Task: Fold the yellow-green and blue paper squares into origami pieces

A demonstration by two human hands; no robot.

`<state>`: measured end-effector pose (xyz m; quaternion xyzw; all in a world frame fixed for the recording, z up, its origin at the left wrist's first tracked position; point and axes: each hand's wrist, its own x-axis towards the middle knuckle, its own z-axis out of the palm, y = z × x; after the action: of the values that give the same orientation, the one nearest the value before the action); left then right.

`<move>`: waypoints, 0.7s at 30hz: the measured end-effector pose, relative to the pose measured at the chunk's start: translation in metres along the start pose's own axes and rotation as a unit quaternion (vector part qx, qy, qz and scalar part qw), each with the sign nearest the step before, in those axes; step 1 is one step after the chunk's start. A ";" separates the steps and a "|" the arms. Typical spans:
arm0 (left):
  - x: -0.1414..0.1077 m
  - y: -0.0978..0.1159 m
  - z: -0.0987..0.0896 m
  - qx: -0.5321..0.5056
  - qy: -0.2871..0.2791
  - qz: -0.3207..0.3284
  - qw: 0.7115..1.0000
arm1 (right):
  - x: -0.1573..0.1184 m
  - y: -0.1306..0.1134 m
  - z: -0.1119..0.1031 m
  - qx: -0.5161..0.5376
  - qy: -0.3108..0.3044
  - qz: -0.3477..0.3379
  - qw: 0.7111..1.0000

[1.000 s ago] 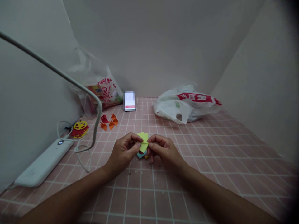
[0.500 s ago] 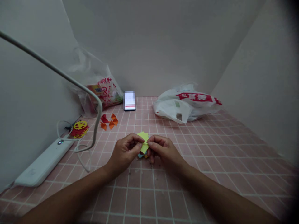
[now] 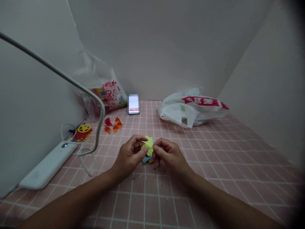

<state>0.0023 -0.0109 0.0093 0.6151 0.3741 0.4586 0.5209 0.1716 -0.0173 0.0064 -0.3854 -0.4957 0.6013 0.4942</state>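
Note:
Between my two hands is a small folded piece of yellow paper (image 3: 149,144), just above sheets of coloured paper on the table. My left hand (image 3: 131,151) has its thumb and forefinger at the paper's left side, the forefinger along its upper edge. On the opposite side, my right hand (image 3: 168,152) pinches the edge between thumb and forefinger. Below them a light blue paper (image 3: 147,158) and an orange bit show, partly covered by the fingers and the yellow paper. Its exact folds are too small to make out.
Orange folded paper pieces (image 3: 115,128) and a red one (image 3: 108,122) lie left, near yellow and red cut-outs (image 3: 83,132). A white device (image 3: 45,168) with a cable (image 3: 102,124) stands at left. Behind are a lit phone (image 3: 133,104), a clear bag (image 3: 111,92) and a white bag (image 3: 190,108).
My left forefinger and thumb have parted a little on the yellow paper, and more of it shows. My right hand keeps its pinch. The whole view has shifted slightly.

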 end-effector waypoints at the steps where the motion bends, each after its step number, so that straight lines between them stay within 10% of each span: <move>1: 0.000 -0.001 0.000 0.004 -0.002 0.001 1.000 | 0.000 0.000 0.000 -0.004 0.001 -0.005 1.000; 21: 0.005 0.005 0.000 -0.047 -0.005 -0.039 0.998 | -0.007 0.003 -0.003 -0.274 0.040 -0.186 0.943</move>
<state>0.0033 -0.0068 0.0148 0.5772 0.3732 0.4517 0.5688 0.1758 -0.0233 0.0027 -0.4307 -0.6837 0.3236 0.4923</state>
